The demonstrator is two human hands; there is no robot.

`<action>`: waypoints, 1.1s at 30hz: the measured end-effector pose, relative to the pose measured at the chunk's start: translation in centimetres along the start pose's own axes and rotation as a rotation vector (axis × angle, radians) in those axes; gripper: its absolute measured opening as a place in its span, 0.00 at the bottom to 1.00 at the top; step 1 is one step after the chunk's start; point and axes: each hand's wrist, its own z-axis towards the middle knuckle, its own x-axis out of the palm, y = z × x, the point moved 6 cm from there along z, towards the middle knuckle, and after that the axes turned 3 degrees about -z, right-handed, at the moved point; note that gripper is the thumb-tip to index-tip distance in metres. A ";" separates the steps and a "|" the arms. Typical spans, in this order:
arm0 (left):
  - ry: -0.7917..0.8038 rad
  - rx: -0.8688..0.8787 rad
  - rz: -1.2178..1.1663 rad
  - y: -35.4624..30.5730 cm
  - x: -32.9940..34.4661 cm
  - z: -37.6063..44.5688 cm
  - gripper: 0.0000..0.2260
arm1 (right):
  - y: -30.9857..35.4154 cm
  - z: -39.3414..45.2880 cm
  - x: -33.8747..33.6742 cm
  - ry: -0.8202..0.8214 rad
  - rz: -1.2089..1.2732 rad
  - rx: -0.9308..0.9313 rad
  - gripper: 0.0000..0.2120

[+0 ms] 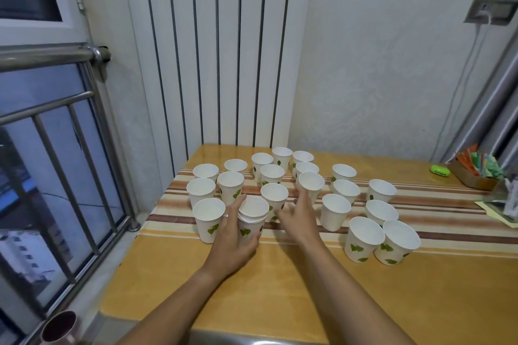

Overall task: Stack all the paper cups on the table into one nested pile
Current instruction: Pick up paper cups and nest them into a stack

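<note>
Head view: the left hand (234, 235) grips the pile (252, 218), a short nest of paper cups with several rims showing at its top, held upright at the near edge of the cluster on the table (280, 288). The right hand (297, 211) reaches forward past it, fingers straight and holding nothing, its tips at a single cup (311, 186) in the middle of the group; whether they touch it I cannot tell. Another cup (274, 199) stands between the two hands, and one more (209, 218) sits just beside the left hand. Many loose cups stand upright across the striped cloth (448, 204), several touching, so most of the task remains.

The risk lies in the crowding. The reaching arm passes close over neighbours, and a sleeve-free wrist can still tip light, empty cups. A hard squeeze could crush a thin wall. A cup dropped in tilted would jam and make the pile lean.
</note>
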 end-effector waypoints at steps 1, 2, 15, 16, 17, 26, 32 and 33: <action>-0.001 0.001 -0.002 0.1 0.1 0.0 0.41 | -0.5 0.3 0.7 0.024 0.017 0.005 0.44; 0.000 0.005 -0.001 0.2 0.1 0.1 0.41 | -0.8 0.6 1.3 0.036 0.032 0.008 0.47; 0.061 -0.013 -0.017 -0.3 0.2 0.1 0.46 | 0.6 1.4 -0.5 -0.181 0.125 -0.011 0.30; 0.061 -0.019 -0.023 -0.4 0.2 0.1 0.46 | 1.1 1.1 -1.2 -0.206 0.147 -0.024 0.29; 0.062 -0.023 -0.026 -0.5 0.1 0.1 0.46 | 1.7 0.8 -1.7 -0.223 0.175 -0.049 0.29; 0.078 -0.053 -0.063 -2.1 0.2 0.7 0.47 | 6.4 -2.4 -1.3 0.027 0.215 -0.239 0.26; 0.128 -0.053 -0.094 -2.9 0.8 0.4 0.53 | 4.6 -3.2 -0.5 0.134 0.180 -0.168 0.34; 0.144 -0.049 -0.091 -2.8 1.0 0.3 0.53 | 4.3 -3.3 -0.5 0.153 0.191 -0.148 0.36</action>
